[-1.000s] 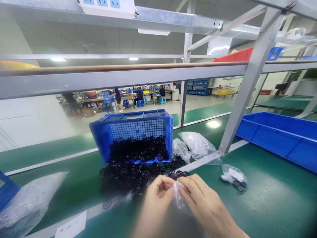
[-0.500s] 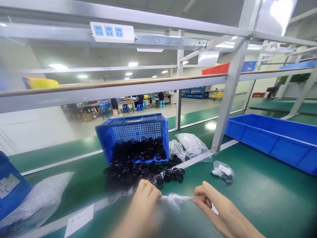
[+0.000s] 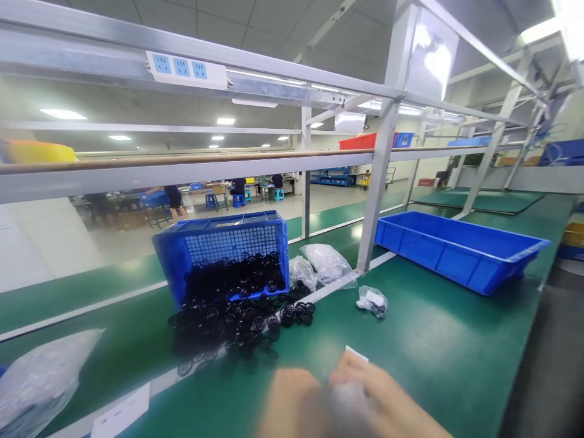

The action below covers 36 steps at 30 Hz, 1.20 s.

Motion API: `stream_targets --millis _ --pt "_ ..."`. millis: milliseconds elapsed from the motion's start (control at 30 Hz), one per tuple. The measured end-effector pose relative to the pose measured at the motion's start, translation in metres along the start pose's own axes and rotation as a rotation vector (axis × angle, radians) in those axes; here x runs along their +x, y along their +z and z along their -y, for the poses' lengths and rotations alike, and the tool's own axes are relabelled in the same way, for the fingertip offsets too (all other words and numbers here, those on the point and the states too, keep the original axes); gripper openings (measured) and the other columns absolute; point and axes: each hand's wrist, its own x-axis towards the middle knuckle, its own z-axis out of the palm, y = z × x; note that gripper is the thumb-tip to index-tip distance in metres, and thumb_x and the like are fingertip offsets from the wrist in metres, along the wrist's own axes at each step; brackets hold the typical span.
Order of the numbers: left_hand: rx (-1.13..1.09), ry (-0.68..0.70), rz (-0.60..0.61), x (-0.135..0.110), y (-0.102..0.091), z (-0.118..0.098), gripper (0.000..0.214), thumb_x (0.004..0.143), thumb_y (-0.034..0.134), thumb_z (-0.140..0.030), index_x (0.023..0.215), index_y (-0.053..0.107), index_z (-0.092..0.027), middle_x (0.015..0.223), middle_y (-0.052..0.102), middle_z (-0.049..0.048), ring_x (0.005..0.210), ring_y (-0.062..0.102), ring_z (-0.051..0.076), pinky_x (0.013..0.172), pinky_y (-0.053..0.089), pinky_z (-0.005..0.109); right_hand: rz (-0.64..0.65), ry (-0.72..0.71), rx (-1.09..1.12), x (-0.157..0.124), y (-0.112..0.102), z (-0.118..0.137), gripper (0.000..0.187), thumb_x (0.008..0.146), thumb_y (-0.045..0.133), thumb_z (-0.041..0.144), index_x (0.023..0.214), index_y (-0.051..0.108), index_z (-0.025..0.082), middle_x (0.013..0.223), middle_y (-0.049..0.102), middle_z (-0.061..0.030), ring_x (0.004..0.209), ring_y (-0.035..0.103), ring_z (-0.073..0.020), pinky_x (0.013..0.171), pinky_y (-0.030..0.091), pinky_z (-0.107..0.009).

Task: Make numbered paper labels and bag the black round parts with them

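At the bottom centre, my left hand (image 3: 292,398) is badly smeared by motion, and its fingers cannot be made out. Close beside it, my right hand (image 3: 376,389) is closed on a clear plastic bag (image 3: 351,398), which shows as a pale blur between the two hands. A corner of white paper (image 3: 356,353) sticks out above the right hand's fingers. Beyond my hands, black ring-shaped parts (image 3: 241,316) spill from a blue crate (image 3: 285,255) lying on its side. To the right of the pile lies a small filled bag (image 3: 371,302) with a white label.
A long blue bin (image 3: 438,258) stands on the green table (image 3: 438,347) at right. Stuffed clear bags (image 3: 328,263) lie by a metal post (image 3: 376,182); another bag (image 3: 45,377) and a paper slip (image 3: 121,413) are at left. A shelf rail (image 3: 205,167) crosses above.
My hands have come together, where the twisted bag was stretched between them before. The view has turned right, showing more of the long blue bin and the table's right edge.
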Motion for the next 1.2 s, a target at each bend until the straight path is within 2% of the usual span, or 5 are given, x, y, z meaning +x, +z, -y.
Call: stream_targets --millis 167,333,667,967,1200 --pt "0.158 -0.073 -0.218 -0.022 0.009 0.052 0.024 0.095 0.040 -0.025 0.102 0.062 -0.021 0.097 0.066 0.0104 0.089 0.064 0.023 0.078 0.056 0.035 -0.371 0.059 -0.309 -0.008 -0.101 -0.024 0.028 0.097 0.051 0.040 0.113 0.070 0.027 0.110 0.066 -0.0059 0.097 0.065 -0.0223 0.077 0.053 -0.030" --pt "0.204 -0.261 -0.046 -0.066 0.033 0.093 0.024 0.093 0.040 -0.023 0.089 0.063 -0.021 0.086 0.067 0.0079 0.082 0.064 0.021 0.077 0.055 0.033 -0.653 0.369 -0.925 -0.008 -0.151 -0.088 0.041 0.101 0.039 0.044 0.133 0.057 0.027 0.121 0.062 -0.0073 0.081 0.066 -0.0211 0.063 0.050 -0.033" --pt "0.294 -0.181 0.180 -0.080 0.053 0.129 0.029 0.086 0.050 -0.028 0.058 0.056 -0.023 0.062 0.059 0.0043 0.061 0.058 0.018 0.058 0.049 0.028 0.067 0.598 -0.945 -0.044 -0.086 -0.224 0.016 0.085 0.068 0.024 0.099 0.073 0.019 0.098 0.077 -0.0091 0.079 0.075 -0.0269 0.060 0.054 -0.030" --pt "-0.039 -0.338 0.189 -0.061 0.028 0.092 0.029 0.089 0.053 -0.042 0.068 0.062 -0.024 0.071 0.065 0.0063 0.074 0.064 0.023 0.072 0.055 0.036 -0.049 0.600 -1.230 -0.041 -0.037 -0.243 0.023 0.098 0.046 0.013 0.107 0.067 0.009 0.102 0.069 -0.0188 0.091 0.070 -0.0328 0.061 0.052 -0.036" --pt "-0.437 -0.509 0.246 -0.016 -0.039 -0.008 0.051 0.093 0.045 -0.066 0.086 0.067 -0.020 0.071 0.062 0.0034 0.064 0.057 0.014 0.062 0.051 0.027 -0.209 0.490 -1.407 -0.051 -0.010 -0.236 0.027 0.102 0.036 0.014 0.099 0.063 0.012 0.099 0.064 -0.0150 0.093 0.062 -0.0288 0.059 0.046 -0.033"
